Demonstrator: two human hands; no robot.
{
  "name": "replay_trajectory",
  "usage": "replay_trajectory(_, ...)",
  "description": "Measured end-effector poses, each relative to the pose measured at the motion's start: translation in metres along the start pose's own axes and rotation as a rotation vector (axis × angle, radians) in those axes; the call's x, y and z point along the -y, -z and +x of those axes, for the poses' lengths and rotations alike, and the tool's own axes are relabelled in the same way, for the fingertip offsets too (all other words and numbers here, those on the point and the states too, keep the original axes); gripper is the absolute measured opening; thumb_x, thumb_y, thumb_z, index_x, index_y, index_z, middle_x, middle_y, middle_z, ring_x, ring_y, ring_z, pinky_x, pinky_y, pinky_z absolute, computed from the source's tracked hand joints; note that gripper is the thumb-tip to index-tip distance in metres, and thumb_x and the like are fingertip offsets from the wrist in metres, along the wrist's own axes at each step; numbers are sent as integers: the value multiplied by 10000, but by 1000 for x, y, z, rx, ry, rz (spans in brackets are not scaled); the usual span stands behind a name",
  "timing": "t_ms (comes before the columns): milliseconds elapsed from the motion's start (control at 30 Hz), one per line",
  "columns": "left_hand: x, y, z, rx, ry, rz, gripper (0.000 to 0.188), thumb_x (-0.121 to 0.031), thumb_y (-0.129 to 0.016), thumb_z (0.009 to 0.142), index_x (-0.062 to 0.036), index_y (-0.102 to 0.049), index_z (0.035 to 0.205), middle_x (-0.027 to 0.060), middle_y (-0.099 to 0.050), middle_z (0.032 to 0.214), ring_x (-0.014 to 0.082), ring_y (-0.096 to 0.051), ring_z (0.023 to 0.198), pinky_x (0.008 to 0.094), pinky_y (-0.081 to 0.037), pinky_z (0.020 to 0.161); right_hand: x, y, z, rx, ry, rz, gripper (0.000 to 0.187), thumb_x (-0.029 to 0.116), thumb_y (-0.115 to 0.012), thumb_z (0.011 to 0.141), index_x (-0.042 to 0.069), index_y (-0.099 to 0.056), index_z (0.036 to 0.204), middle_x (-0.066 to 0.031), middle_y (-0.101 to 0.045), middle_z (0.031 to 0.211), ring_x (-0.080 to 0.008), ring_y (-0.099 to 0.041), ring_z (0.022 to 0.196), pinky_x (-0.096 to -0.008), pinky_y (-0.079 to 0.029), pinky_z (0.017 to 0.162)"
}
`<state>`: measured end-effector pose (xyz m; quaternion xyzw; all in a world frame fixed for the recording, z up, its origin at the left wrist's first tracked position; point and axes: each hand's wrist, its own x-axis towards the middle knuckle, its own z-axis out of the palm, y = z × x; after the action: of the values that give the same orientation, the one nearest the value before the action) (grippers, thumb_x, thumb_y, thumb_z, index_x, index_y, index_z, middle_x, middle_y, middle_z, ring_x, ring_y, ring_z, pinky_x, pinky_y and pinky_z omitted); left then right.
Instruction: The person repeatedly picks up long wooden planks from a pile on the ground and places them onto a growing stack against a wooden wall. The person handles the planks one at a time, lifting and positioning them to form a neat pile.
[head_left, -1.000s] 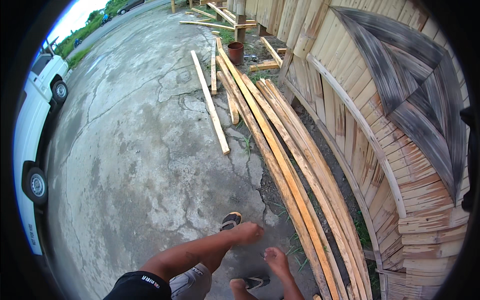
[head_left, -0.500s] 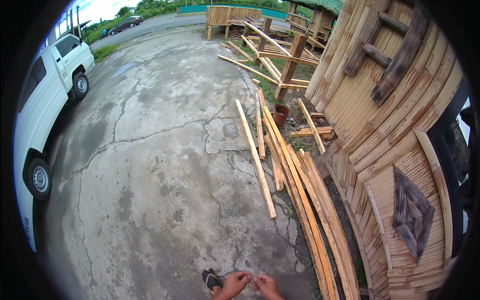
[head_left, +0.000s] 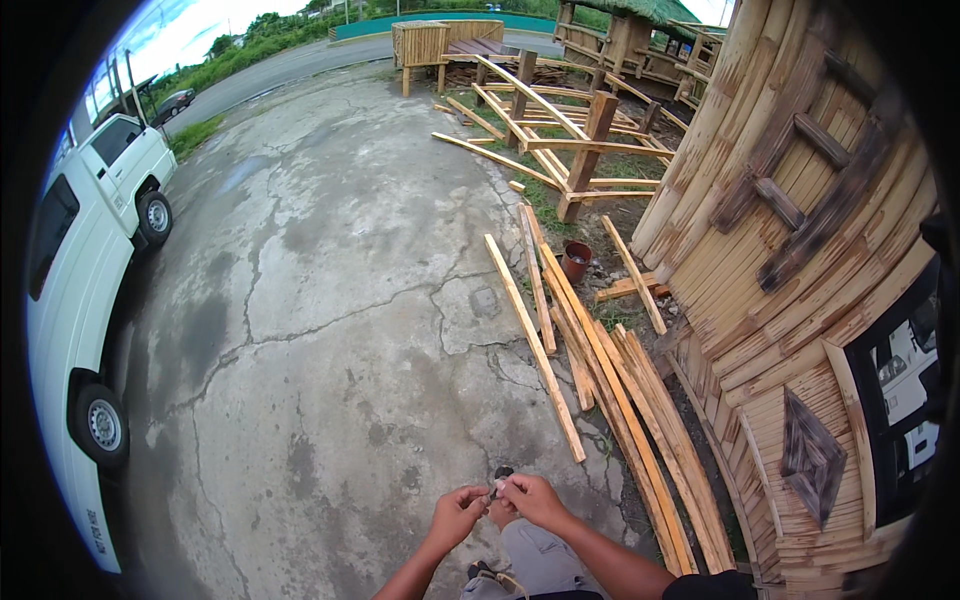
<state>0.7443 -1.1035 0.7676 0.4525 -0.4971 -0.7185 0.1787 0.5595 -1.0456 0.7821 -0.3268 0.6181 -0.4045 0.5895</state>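
My left hand [head_left: 458, 514] and my right hand [head_left: 534, 501] are held close together in front of my body, low in the picture. The fingers of both are curled and pinched toward each other, fingertips nearly meeting. Something small and pale seems to sit between them, too tiny to name. Behind the hands show my leg in grey trousers [head_left: 545, 556] and part of a dark sandal [head_left: 482, 570]. The nearest loose lumber is a single wooden strip [head_left: 535, 345] on the concrete, ahead and to the right of my hands.
Long wooden strips [head_left: 640, 420] lie in a bundle along the right, beside a bamboo wall [head_left: 690, 370]. A brown pot [head_left: 576, 260] stands past them, near a timber frame [head_left: 590, 150] on posts. A white van [head_left: 85, 290] is parked on the left over cracked concrete [head_left: 330, 370].
My hands have come further up into view, with both forearms and a grey trouser leg now showing. Both hands stay pinched together. The whole view has shifted a little.
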Motion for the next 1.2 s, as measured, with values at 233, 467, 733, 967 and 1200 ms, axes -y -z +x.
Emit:
replay_trajectory(233,-133,3,165,-7,-135,102,268,-98,-628,907,36,-657,1137,99,-720,933,131,-669,812,271,-527,729,97,89,137,-158,-65,115,227,235,-610,981,15,-647,941,-10,-638,778,-79,-604,679,-244,-524,627)
replay_trajectory(467,-285,20,319,-8,-327,66,278,-126,-634,932,16,-647,1170,87,-699,983,150,-676,841,286,-555,757,263,148,323,-65,90,-146,211,181,-600,947,-8,-642,1029,-47,-664,823,-102,-628,688,-267,-519,613)
replay_trajectory(733,-364,87,533,137,-263,155,362,-112,-649,882,38,-618,1211,116,-696,1039,163,-676,850,292,-542,744,329,185,489,-226,86,22,214,185,-587,962,-6,-642,1040,-39,-654,836,-106,-619,699,-266,-520,630)
replay_trajectory(967,-480,75,704,537,-402,520,365,-127,-656,861,13,-633,1197,138,-706,1021,173,-682,823,308,-550,732,373,241,569,-537,-5,172,236,234,-604,984,23,-643,1084,-26,-661,882,-90,-627,743,-266,-545,662)
replay_trajectory(1200,-546,17,850,696,-359,484,327,-122,-668,868,16,-648,1164,132,-713,997,178,-687,828,303,-549,737,410,336,671,-752,-19,288,217,229,-596,990,20,-638,1030,-22,-655,870,-92,-620,726,-266,-540,657)
